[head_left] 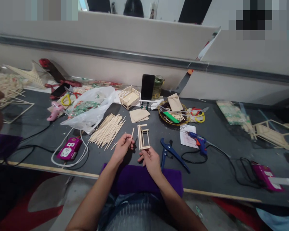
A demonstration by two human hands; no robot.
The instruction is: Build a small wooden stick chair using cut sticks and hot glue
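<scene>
Right hand grips a small wooden stick frame; left hand pinches a single stick

I look down on a long dark tabletop (216, 176) running from left to right. A folded purple cloth (135, 179) lies along its near edge, in front of the person. To the left and farther off sprawls a white plastic bag (96, 109) with green-printed packets inside. Just nearer, I see a loose pile of thin wooden sticks (108, 131). On the far right side of the middle sits a round basket (162, 119), and nearer than it lies a blue-handled cutter (170, 149). An openwork wooden box (128, 98) stands at the far side, left of an upright phone (148, 86). A blue glue gun (201, 142) rests to the right.

The right hand (150, 159) has its thumb and fingers clamped on the near end of the frame (139, 138), which is between pile and cutter; I cannot tell whether it touches the tabletop. Just left of it, the left hand (122, 146) has thumb and fingers closed together on the stick (133, 132), which points up and away.
</scene>
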